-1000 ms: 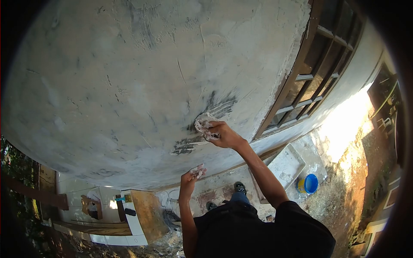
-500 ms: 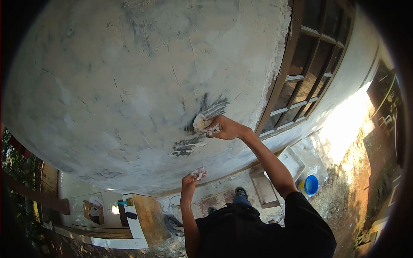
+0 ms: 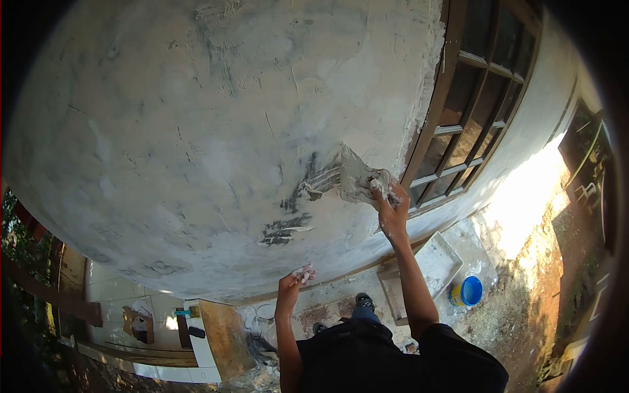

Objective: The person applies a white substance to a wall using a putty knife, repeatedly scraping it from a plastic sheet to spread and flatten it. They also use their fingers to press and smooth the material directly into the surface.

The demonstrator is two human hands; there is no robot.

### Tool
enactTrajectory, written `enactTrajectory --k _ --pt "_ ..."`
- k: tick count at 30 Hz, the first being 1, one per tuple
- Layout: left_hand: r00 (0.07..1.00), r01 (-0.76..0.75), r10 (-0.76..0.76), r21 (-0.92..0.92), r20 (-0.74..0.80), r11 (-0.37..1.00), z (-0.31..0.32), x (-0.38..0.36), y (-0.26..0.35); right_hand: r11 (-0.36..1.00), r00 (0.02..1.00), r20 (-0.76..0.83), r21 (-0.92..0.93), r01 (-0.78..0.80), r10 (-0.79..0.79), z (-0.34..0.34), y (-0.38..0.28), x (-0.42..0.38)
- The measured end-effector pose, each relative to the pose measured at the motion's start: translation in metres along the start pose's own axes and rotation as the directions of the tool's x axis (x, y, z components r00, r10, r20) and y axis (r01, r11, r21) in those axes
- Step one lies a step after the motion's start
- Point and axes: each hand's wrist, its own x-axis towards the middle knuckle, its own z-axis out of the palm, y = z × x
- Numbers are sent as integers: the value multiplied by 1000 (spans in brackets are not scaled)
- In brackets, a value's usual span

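My right hand (image 3: 392, 203) is closed round a flat scraper (image 3: 357, 178) smeared with white paste, its blade against the pale wall (image 3: 223, 131). To the left of the blade lies a streaked dark patch (image 3: 308, 180) with a ridge of paste on it, and a second dark patch (image 3: 282, 229) shows just below. My left hand (image 3: 295, 278) hangs near the lower wall, fingers curled and coated with white paste. Whether anything lies in those fingers is too small to tell.
At the right is a brown-framed window (image 3: 458, 124). Below it sit a pale rectangular tray (image 3: 438, 265) and a blue bucket (image 3: 470, 291). At the lower left are a wooden board (image 3: 225, 340) and a cardboard box (image 3: 141, 325) on tiles.
My right hand has moved right with the scraper, towards the window, and the blade now shows broadly. A ridge of paste is left on the dark patch. My left hand has hardly moved.
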Motion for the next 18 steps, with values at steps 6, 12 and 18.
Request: enactTrajectory --k 6,12,18 --pt "1000 7 -7 -6 8 1000 -7 4 -6 806 841 -156 -416 420 -518 30 3 -11" --pt "1000 14 -14 0 20 1000 -8 11 -13 789 886 -189 -559 257 -423 81 10 -7" --pt "1000 17 -17 -5 -6 1000 -15 19 -10 723 895 -62 -616 314 -442 114 50 4"
